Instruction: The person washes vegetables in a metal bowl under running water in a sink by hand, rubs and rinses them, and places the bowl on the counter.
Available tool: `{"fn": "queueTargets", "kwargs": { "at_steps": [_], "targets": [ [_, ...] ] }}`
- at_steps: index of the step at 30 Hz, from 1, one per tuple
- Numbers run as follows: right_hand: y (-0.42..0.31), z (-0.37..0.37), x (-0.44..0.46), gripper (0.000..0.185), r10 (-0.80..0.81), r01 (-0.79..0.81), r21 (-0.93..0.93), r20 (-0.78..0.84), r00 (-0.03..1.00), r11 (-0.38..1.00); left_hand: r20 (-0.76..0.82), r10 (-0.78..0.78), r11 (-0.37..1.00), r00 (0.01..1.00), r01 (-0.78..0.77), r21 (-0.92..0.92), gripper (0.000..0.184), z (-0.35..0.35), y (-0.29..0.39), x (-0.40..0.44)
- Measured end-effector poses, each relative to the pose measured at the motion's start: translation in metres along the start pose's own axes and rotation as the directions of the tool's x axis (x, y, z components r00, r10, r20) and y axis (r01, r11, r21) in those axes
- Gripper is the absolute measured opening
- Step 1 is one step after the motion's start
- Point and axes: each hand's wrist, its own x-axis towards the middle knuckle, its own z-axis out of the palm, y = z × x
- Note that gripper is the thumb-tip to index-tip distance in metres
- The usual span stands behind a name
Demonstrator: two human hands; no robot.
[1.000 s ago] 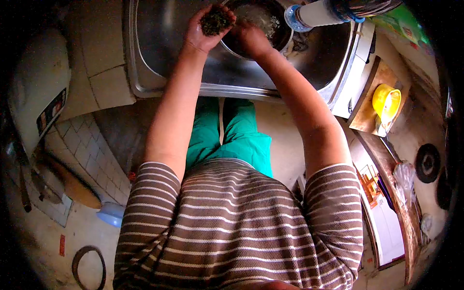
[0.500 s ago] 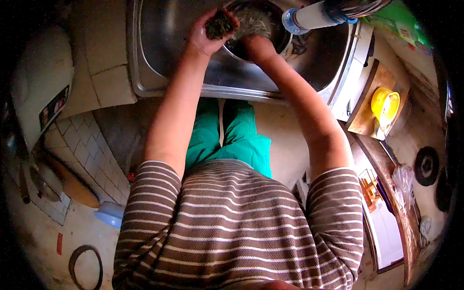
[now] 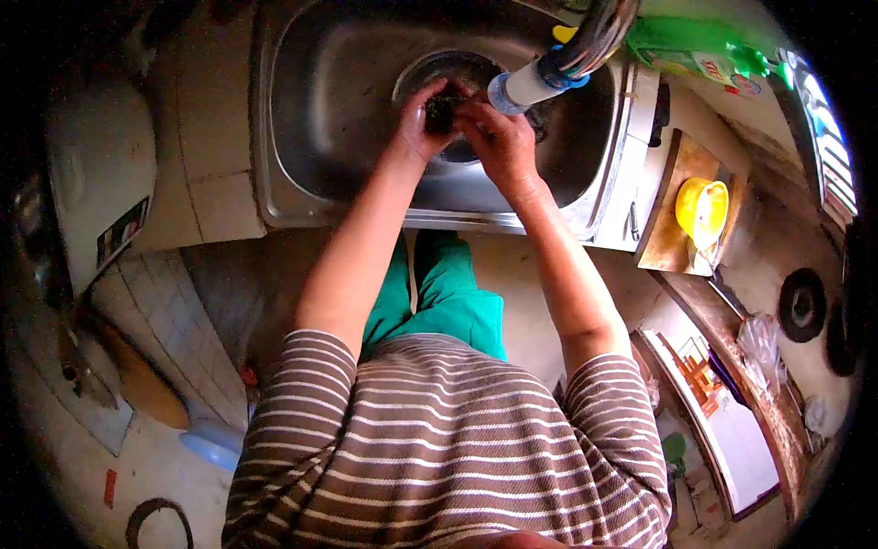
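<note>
A clump of dark green, leafy-looking matter (image 3: 443,111) rests in my left hand (image 3: 424,128), whose fingers curl around it. My right hand (image 3: 505,145) meets it from the right, its bent fingers pressed together at the clump's edge. Both hands are above a round metal bowl (image 3: 405,87) standing in the steel sink (image 3: 320,119). The hands and the tap nozzle hide much of the bowl and what is inside it.
A tap with a white nozzle (image 3: 535,84) hangs close above my right hand. Right of the sink, a yellow bowl (image 3: 702,210) stands on a wooden board (image 3: 660,233). A green bottle (image 3: 695,46) lies at the back right.
My right hand has come up out of the bowl to the clump in my left hand. My left hand has moved down and right, over the bowl. The whole view has shifted slightly.
</note>
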Motion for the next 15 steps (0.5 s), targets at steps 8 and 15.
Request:
{"fn": "queueTargets", "kwargs": {
  "at_steps": [8,15],
  "targets": [
    [-0.038,-0.077,0.107,0.022,0.035,0.216,0.477,-0.463,0.886,0.852,-0.154,0.066,0.998,0.986,-0.068,-0.012,0.019,0.016,-0.024,0.006],
    [0.025,-0.108,0.15,0.026,0.168,0.141,0.623,-0.411,0.896,0.77,-0.228,0.072,0.993,0.971,-0.092,-0.079,0.022,0.043,-0.026,-0.003]
  ]
}}
